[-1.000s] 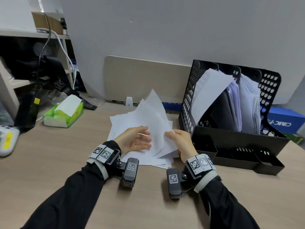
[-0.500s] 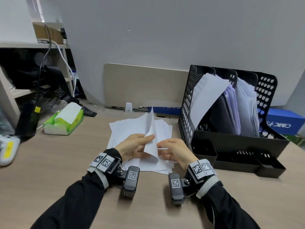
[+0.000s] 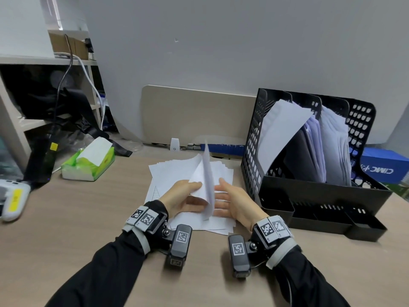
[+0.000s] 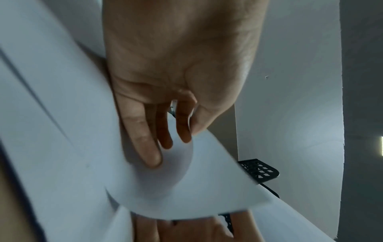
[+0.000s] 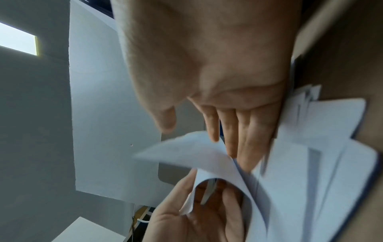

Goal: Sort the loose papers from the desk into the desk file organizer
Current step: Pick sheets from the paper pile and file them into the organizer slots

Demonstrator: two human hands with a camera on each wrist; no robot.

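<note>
Papers [image 3: 177, 173], thin white sheets, lie in a loose fanned pile on the wood-grain desk [image 3: 66, 229]. Pinched between the left hand's [image 3: 179, 200] thumb and fingers, one sheet [image 3: 207, 185] curls upward, while the right hand [image 3: 232, 204] rests flat-fingered on the pile. Just right stands the black perforated plastic organizer [image 3: 254, 140], its upright slots holding more paper.

Grey wall [image 3: 221, 45] behind wood-grain desk [image 3: 66, 229]; beige panel [image 3: 194, 116] at desk's back edge; shelving unit [image 3: 20, 60] left; ceiling light [image 5: 18, 39].

Head view looks down over desk [image 3: 66, 218]; wrist views close, upward; all share papers [image 3: 177, 173].
</note>
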